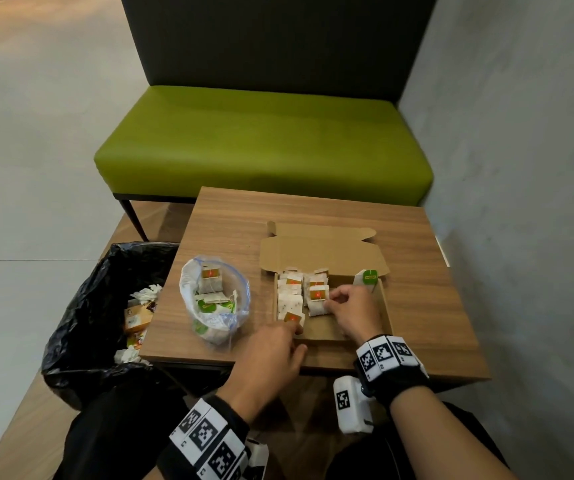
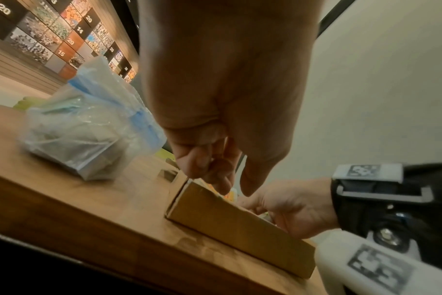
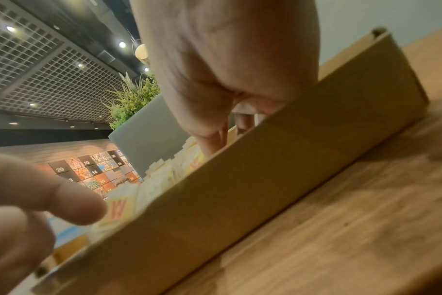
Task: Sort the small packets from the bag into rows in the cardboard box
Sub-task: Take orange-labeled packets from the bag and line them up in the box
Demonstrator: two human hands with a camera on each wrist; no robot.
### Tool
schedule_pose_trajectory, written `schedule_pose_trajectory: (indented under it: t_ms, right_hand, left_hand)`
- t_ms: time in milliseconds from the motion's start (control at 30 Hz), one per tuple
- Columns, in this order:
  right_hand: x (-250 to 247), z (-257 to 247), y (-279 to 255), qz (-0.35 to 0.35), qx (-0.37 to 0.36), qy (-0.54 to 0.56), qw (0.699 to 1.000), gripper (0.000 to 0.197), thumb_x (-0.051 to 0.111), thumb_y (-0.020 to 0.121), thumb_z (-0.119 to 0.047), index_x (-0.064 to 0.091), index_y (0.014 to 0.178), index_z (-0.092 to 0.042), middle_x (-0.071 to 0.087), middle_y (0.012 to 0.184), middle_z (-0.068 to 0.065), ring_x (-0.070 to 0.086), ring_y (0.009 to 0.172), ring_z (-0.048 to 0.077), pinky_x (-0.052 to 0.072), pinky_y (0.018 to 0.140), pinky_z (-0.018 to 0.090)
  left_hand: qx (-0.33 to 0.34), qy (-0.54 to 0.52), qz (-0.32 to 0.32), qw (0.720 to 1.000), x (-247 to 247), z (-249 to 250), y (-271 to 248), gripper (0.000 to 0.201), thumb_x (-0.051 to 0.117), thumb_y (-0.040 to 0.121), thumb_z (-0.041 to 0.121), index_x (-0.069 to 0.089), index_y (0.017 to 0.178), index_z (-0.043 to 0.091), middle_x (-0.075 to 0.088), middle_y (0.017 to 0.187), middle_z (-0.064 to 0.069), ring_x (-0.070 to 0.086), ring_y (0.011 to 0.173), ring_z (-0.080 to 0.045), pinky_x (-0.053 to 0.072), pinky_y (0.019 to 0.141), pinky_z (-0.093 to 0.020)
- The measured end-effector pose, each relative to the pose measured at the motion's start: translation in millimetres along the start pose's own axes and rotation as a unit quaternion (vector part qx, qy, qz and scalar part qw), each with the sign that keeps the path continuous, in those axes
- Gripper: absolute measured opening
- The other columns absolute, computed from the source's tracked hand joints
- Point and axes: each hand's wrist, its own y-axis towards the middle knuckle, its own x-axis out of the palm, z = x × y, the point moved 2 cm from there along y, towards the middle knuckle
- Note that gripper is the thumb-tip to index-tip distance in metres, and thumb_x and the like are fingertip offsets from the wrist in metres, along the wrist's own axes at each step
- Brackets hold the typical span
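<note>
The left hand [image 1: 271, 355] pinches a red-tagged packet [image 1: 293, 319] at the box's [image 1: 386, 318] near-left corner, its row running away from it, while the right hand [image 1: 354, 313], fingers bent, presses the neighbouring row.

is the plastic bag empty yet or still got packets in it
Not empty. The plastic bag stands open on the table, with several packets still showing inside its mouth.
</note>
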Motion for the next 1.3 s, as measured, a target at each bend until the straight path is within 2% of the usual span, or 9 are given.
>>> schedule_pose_trajectory:
  t_ms: [200, 333, 500, 633, 733, 900, 1000, 1133, 1300]
  right_hand:
    - [9.5, -5.8, -2.8, 0.031, 0.003, 0.010, 0.999, 0.006, 0.078, 0.084, -0.025, 0.072, 0.084, -0.027, 0.072, 0.084, -0.007, 0.068, 0.084, 0.016, 0.059, 0.079, 0.042]
    - [0.4, -3.5, -6.1, 0.060, -0.001, -0.018, 0.998, 0.021, 0.071, 0.088, -0.023, 0.072, 0.109, -0.021, 0.073, 0.093, -0.006, 0.067, 0.093, 0.014, 0.057, 0.083, 0.035]
    - [-4.2, -12.8, -10.1, 0.002, -0.013, -0.151, 0.988, 0.045, 0.063, 0.093, -0.034, 0.057, 0.137, -0.025, 0.071, 0.110, -0.002, 0.065, 0.104, 0.020, 0.052, 0.082, 0.032]
    - [-2.3, -21.5, -11.3, -0.020, -0.003, -0.175, 0.984, 0.031, 0.064, 0.093, -0.038, 0.065, 0.121, -0.026, 0.071, 0.107, 0.000, 0.066, 0.100, 0.023, 0.047, 0.076, 0.028]
    - [5.5, -20.8, -10.1, -0.033, -0.006, -0.153, 0.988, 0.024, 0.065, 0.090, -0.041, 0.070, 0.112, -0.032, 0.073, 0.093, -0.007, 0.067, 0.090, 0.017, 0.055, 0.077, 0.032]
    - [-0.1, -19.0, -12.2, -0.016, 0.008, -0.172, 0.985, 0.031, 0.064, 0.091, -0.039, 0.067, 0.119, -0.025, 0.072, 0.108, 0.000, 0.066, 0.102, 0.024, 0.049, 0.075, 0.029]
    - [4.1, -19.8, -12.3, -0.034, 0.001, -0.166, 0.986, 0.030, 0.064, 0.090, -0.038, 0.068, 0.117, -0.028, 0.073, 0.103, -0.003, 0.067, 0.097, 0.021, 0.055, 0.081, 0.034]
    - [3.8, -19.8, -12.4, -0.032, 0.004, -0.154, 0.988, 0.025, 0.063, 0.092, -0.036, 0.068, 0.115, -0.028, 0.072, 0.101, -0.004, 0.066, 0.095, 0.020, 0.052, 0.075, 0.031]
    - [-2.9, -19.8, -16.5, 0.024, 0.010, -0.117, 0.993, 0.039, 0.063, 0.092, -0.036, 0.061, 0.129, -0.027, 0.070, 0.109, -0.004, 0.064, 0.102, 0.019, 0.047, 0.073, 0.029]
  left_hand:
    - [-0.001, -0.004, 0.027, 1.000, -0.8, -3.5, -1.4, 0.030, 0.056, 0.097, 0.031, 0.056, 0.126, 0.025, 0.067, 0.100, 0.008, 0.063, 0.088, -0.005, 0.052, 0.077, -0.021]
    - [-0.009, -0.016, 0.045, 0.999, 0.6, -10.0, -3.0, 0.037, 0.058, 0.096, 0.030, 0.050, 0.132, 0.028, 0.066, 0.103, 0.009, 0.060, 0.087, -0.001, 0.050, 0.077, -0.018]
    - [-0.012, 0.000, 0.035, 0.999, 4.6, -14.1, -4.3, 0.039, 0.057, 0.096, 0.032, 0.050, 0.134, 0.027, 0.067, 0.104, 0.009, 0.063, 0.090, -0.004, 0.055, 0.084, -0.026]
    - [0.005, 0.019, 0.039, 0.999, 4.2, -12.4, -5.4, 0.029, 0.055, 0.097, 0.032, 0.059, 0.126, 0.027, 0.066, 0.107, 0.008, 0.063, 0.092, -0.004, 0.054, 0.082, -0.021]
    - [0.013, 0.020, 0.040, 0.999, 4.8, -13.0, -6.0, 0.024, 0.056, 0.096, 0.031, 0.062, 0.119, 0.027, 0.064, 0.113, 0.009, 0.062, 0.094, -0.004, 0.054, 0.083, -0.022]
    - [0.016, 0.016, 0.034, 0.999, 5.5, -14.3, -6.1, 0.027, 0.057, 0.096, 0.030, 0.061, 0.123, 0.026, 0.061, 0.118, 0.010, 0.061, 0.098, -0.003, 0.052, 0.086, -0.020]
    - [0.020, 0.014, 0.033, 0.999, 5.9, -14.5, -5.9, 0.028, 0.057, 0.096, 0.030, 0.060, 0.124, 0.026, 0.060, 0.121, 0.011, 0.061, 0.099, -0.002, 0.053, 0.087, -0.021]
    - [0.024, 0.010, 0.028, 0.999, 2.3, -13.1, -7.0, 0.030, 0.056, 0.097, 0.032, 0.058, 0.126, 0.028, 0.062, 0.118, 0.011, 0.060, 0.096, 0.000, 0.050, 0.083, -0.016]
    - [0.027, -0.002, 0.132, 0.991, -35.3, -17.1, -5.4, 0.019, 0.057, 0.096, 0.030, 0.065, 0.112, 0.026, 0.061, 0.097, 0.013, 0.055, 0.086, 0.001, 0.048, 0.078, -0.016]
